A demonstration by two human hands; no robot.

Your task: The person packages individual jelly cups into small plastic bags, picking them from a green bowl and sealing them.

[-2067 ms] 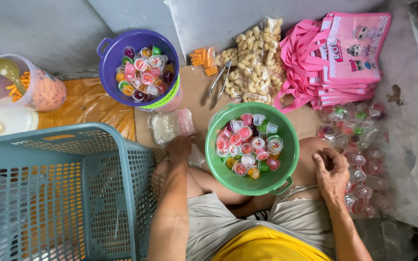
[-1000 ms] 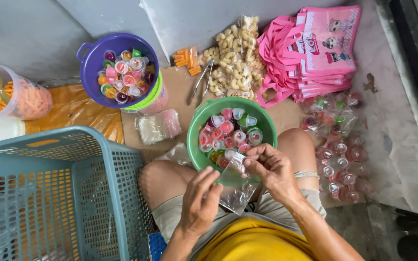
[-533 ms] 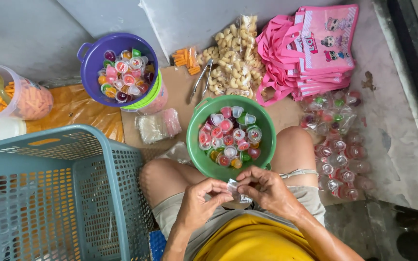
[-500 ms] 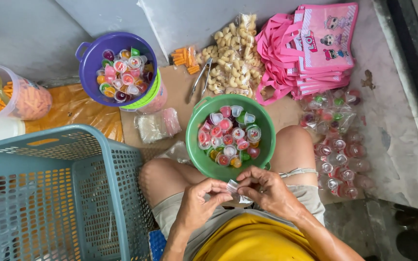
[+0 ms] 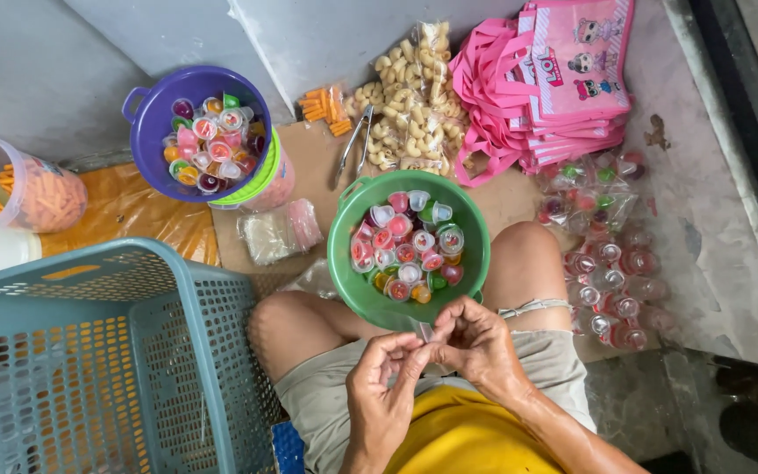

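— Green plastic sits right in front of you: what else crowds that bowl?

— Your green bowl rests between your knees, filled with small jelly cups in pink, red, white and yellow. Up and to your left stands a purple tub with more of those cups, stacked on a lime-green container. A pair of metal tongs lies on the brown cardboard between the two. Beyond the bowl you have bags of pale puffed snacks, and a stack of pink tote bags to their right. Sealed clear packs of jelly cups lie on the floor by your right knee. A blue-grey laundry basket fills your lower left, and a clear tub of orange snacks stands behind it.

— And what are your hands doing?

— Your left hand and right hand meet just below the bowl's near rim, above your lap. Between them you hold a small clear plastic bag; only a thin, glossy sliver shows. The fingers of both hands are pressed together, pinching it from each side, thumbs against forefingers. Nothing lies between your hands and the bowl; its rim almost touches your knuckles.

— Is anything in the bag?

— You cannot tell; your fingers cover most of it.
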